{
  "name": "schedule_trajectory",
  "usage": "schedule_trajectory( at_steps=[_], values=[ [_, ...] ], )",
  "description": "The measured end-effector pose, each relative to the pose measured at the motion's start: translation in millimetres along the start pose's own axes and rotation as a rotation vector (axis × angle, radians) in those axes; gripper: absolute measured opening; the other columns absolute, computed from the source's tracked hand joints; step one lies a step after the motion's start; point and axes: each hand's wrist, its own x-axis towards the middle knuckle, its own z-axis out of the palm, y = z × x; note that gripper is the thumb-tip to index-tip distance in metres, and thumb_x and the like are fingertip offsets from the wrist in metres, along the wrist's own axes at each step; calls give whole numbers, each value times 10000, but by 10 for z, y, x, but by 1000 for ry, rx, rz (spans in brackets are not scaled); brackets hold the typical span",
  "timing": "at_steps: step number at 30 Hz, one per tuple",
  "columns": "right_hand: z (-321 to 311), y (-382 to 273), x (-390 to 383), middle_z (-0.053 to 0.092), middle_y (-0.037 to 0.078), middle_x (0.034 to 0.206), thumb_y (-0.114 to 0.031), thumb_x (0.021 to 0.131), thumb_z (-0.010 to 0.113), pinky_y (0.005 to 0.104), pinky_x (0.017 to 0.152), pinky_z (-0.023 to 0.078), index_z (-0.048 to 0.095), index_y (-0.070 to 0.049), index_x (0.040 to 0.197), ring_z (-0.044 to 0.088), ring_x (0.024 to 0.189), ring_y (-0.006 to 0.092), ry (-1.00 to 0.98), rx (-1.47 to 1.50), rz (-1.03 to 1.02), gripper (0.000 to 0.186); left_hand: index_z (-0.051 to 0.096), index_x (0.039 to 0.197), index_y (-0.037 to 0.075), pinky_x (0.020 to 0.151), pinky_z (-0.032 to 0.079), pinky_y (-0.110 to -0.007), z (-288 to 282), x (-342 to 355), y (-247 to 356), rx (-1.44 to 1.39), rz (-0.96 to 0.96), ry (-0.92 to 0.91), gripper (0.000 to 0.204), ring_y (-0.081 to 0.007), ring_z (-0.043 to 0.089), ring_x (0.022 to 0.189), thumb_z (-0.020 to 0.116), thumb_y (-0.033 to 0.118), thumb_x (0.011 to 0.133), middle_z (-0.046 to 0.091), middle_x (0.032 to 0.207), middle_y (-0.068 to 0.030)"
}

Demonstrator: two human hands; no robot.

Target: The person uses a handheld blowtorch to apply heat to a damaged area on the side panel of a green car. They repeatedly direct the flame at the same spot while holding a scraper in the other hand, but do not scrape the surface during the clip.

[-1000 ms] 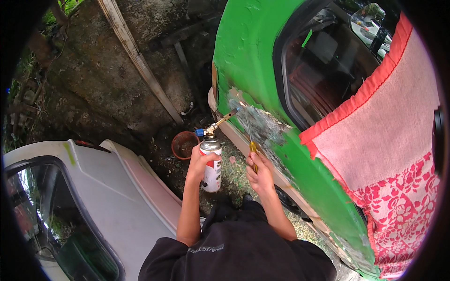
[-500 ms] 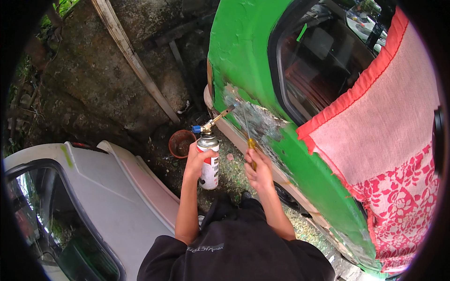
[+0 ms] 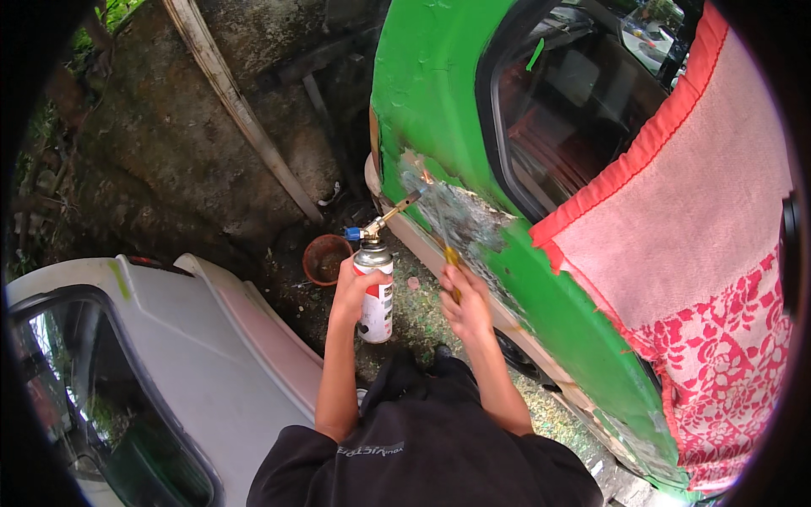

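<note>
My left hand [image 3: 350, 296] is wrapped round a white-and-red gas canister [image 3: 377, 325] topped by a brass torch head [image 3: 384, 218] with a blue knob. Its nozzle points at a scraped, grey patch [image 3: 477, 224] on the green car body [image 3: 427, 89], where a small orange glow [image 3: 427, 177] shows. My right hand [image 3: 465, 308] grips a yellow-handled tool [image 3: 453, 258], its thin shaft angled up toward that patch, beside the nozzle; whether the tip touches the metal I cannot tell.
A white car [image 3: 186, 355] stands at lower left. An orange bucket [image 3: 308, 262] sits on the dirty ground behind the torch. A long wooden board [image 3: 241, 110] lies at upper left. A pink-and-red cloth [image 3: 667, 220] drapes over the green car, beside its dark window [image 3: 574, 110].
The view has shifted slightly. An orange glow now shows at the patch beyond the nozzle. The yellow-handled tool has moved a little and its shaft looks blurred. Both grips are unchanged.
</note>
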Motion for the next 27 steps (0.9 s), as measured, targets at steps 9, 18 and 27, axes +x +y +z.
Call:
schedule_trajectory(
  at_steps=[9,18,27],
  values=[
    [90,61,100,524,-13,776,-217,1056,564,208,350,190,576,-42,1048,304,401,20,-27,45,18,175,657,929,20,717,502,-317,33,20,-24,-32,2,14,294,-165,634,731,722,70,646,672,827,-52],
    [127,104,302,518,-23,782,-211,1054,566,213,360,196,574,-42,1075,308,411,27,-40,63,44,170,654,926,13,671,510,-330,43,-27,14,-45,1,36,285,-170,652,704,723,51,652,677,801,-63],
    [34,114,162,526,-6,780,-213,1055,565,211,349,202,580,-21,1072,314,390,32,14,-21,-3,194,651,938,22,681,519,-330,-116,-92,15,-23,43,72,304,-174,648,709,707,55,641,684,829,-69]
  ],
)
